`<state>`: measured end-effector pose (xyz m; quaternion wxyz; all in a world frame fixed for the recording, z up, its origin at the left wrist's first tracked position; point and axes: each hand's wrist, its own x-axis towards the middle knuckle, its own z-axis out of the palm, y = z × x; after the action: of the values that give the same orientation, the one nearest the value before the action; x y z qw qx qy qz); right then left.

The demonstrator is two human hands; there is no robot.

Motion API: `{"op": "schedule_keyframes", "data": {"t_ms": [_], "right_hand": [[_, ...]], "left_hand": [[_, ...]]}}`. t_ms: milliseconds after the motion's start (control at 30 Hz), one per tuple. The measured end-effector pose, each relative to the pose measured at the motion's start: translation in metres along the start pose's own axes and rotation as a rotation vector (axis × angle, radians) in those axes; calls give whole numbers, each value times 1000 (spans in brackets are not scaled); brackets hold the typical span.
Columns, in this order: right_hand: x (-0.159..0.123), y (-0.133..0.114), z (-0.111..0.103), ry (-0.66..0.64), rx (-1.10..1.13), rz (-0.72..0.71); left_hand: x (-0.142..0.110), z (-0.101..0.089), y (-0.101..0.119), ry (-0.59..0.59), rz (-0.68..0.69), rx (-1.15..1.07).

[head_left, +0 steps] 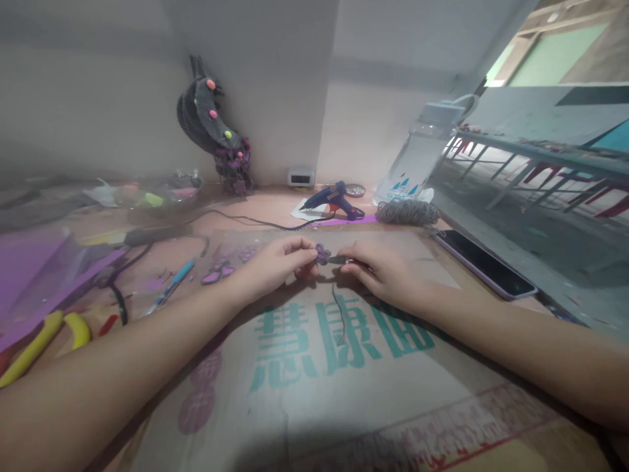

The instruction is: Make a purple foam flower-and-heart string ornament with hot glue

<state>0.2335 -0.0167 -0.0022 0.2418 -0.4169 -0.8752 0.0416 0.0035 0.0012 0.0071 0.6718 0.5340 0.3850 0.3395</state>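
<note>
Pinched between the thumb and fingers of my left hand (289, 259) is a small purple flower-shaped piece (322, 254) edged with grey yarn. My right hand (376, 265) grips a small dark pointed tool (337, 259), its tip against the flower piece; its kind is too small and blurred to tell. Below the hands a thin strand of grey yarn (340, 308) trails over the printed cardboard (314, 406). Several purple cut-out pieces (219, 272) lie just left of my left hand.
Behind the hands rest a blue glue gun (339, 200), a small digital clock (301, 177) and a grey yarn skein (407, 212). A water bottle (417, 154) and phone (486, 263) stand and lie right. Left are a blue pen (174, 282), yellow-handled tool (78, 330), purple sheet (44, 275) and dark crescent decoration (209, 118).
</note>
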Motion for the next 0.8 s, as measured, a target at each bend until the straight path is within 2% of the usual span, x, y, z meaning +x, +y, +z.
{"op": "schedule_keyframes", "data": {"t_ms": [267, 500, 800], "right_hand": [[-1, -3, -3, 115, 80, 14], [0, -3, -2, 65, 62, 16], [0, 1, 1, 10, 42, 28]], "left_hand": [[-2, 2, 0, 26, 25, -41], [2, 0, -3, -4, 62, -28], [-1, 2, 2, 0, 34, 11]]}}
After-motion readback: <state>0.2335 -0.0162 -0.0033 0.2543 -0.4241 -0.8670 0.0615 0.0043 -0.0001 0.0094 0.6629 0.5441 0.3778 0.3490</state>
